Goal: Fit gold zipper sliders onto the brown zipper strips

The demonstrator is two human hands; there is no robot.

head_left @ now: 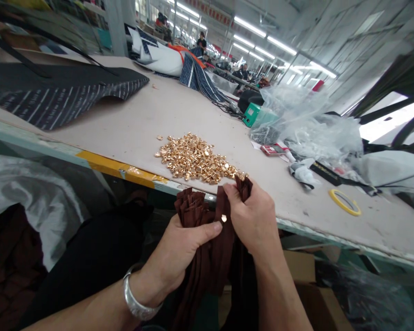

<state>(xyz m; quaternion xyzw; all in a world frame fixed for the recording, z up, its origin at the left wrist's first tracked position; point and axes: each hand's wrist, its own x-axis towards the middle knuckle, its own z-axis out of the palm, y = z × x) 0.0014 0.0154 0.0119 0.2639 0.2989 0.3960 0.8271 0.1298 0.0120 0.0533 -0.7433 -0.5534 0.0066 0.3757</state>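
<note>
My left hand (179, 250), with a silver bangle at the wrist, is closed around a bundle of brown fabric strips (191, 207) that look like zipper tape. Its thumb tip rests beside a small gold metal piece (224, 219), seemingly a zipper slider, on one strip. My right hand (253, 216) pinches the upper ends of more brown strips (243, 186) between thumb and fingers. Both hands are at the table's front edge, and the strips hang down below it. Just beyond them lies a heap of small gold metal pieces (196, 158) of similar look.
Striped dark fabric (72, 99) lies on the table (131, 119) at left. To the right are a green box (251, 114), clear plastic bags (307, 124) and a yellow tape roll (345, 202). A cardboard box (319, 303) stands below the table. People sit far off.
</note>
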